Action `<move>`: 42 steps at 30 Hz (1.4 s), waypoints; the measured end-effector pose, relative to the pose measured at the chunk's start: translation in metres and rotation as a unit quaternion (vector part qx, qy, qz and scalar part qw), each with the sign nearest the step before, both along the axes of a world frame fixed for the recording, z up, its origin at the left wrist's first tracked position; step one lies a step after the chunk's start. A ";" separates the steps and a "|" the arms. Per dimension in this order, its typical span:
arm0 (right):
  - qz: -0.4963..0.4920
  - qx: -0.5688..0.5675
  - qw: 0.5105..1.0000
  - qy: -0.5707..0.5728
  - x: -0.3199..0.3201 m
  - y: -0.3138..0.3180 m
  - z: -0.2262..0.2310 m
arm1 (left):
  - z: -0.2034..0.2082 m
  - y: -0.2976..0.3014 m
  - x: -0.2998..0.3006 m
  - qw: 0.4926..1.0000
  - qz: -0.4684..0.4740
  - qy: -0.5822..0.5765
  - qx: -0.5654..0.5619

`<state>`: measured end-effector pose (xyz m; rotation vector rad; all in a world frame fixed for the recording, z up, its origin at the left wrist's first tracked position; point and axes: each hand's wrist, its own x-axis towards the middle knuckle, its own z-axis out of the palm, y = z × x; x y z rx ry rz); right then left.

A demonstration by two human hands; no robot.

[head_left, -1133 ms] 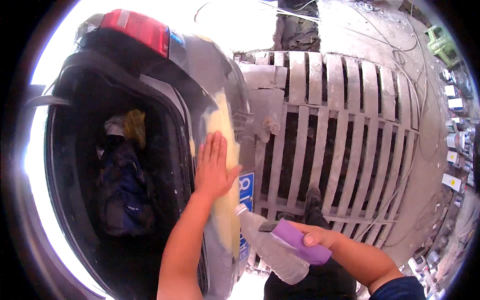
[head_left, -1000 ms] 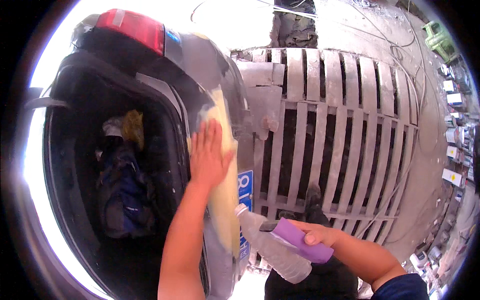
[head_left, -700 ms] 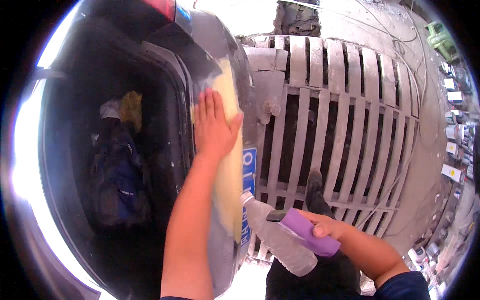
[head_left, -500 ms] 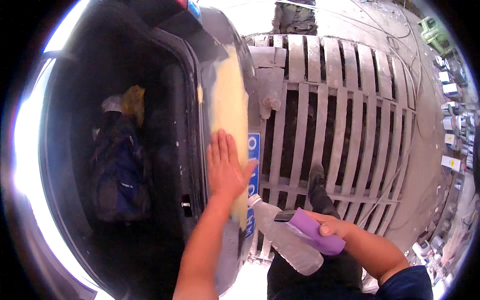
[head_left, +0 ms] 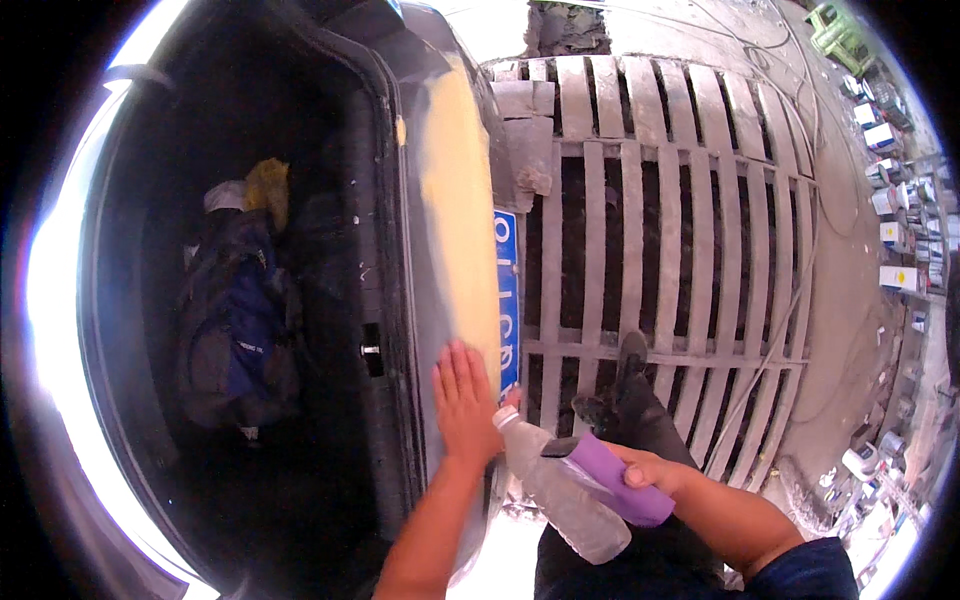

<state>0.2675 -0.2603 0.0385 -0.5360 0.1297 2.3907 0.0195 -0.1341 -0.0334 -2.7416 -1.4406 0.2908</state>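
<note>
My left hand (head_left: 464,405) lies flat, fingers stretched, on the rear edge of a dark car, over the lower end of a yellow patch of body filler (head_left: 462,200). Close to its thumb is a blue number plate (head_left: 507,300). My right hand (head_left: 655,475) is closed on a purple sheet of sandpaper (head_left: 620,490) folded round a dark block (head_left: 560,449). A clear plastic bottle (head_left: 565,505) with a white cap slants beneath the sandpaper. Whether my right fingers also grip the bottle is hidden.
Left of me the car's boot (head_left: 330,430) gapes, with a dark backpack (head_left: 240,330) and a yellow bag (head_left: 267,190) inside. Slatted grating (head_left: 630,240) covers a pit under my shoes (head_left: 632,360). Cables (head_left: 815,200), cans (head_left: 900,278) and a green stool (head_left: 838,38) stand or lie at right.
My left hand has slid down the filler patch, toward me, to its lower end. The sandpaper and bottle have shifted slightly. A second shoe now shows on the grating.
</note>
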 end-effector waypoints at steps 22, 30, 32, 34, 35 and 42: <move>0.093 0.032 0.995 0.019 0.024 0.021 -0.021 | -0.001 -0.057 -0.022 0.997 0.024 0.069 -0.006; 0.072 -0.003 0.997 0.000 0.040 0.034 -0.016 | 0.003 0.069 0.053 0.995 0.090 -0.043 -0.015; 0.044 -0.050 0.998 0.000 0.039 0.038 -0.009 | 0.007 0.122 0.074 0.994 0.099 -0.038 0.026; 0.029 -0.042 0.999 0.002 0.037 0.041 -0.008 | 0.003 0.147 0.081 0.993 0.092 -0.047 0.059; 0.026 -0.051 0.998 0.002 0.036 0.044 0.000 | 0.003 0.151 0.080 0.992 0.089 -0.054 0.069; 0.117 -0.017 0.993 -0.020 0.049 0.042 -0.012 | 0.004 0.051 0.038 0.996 0.036 -0.044 -0.074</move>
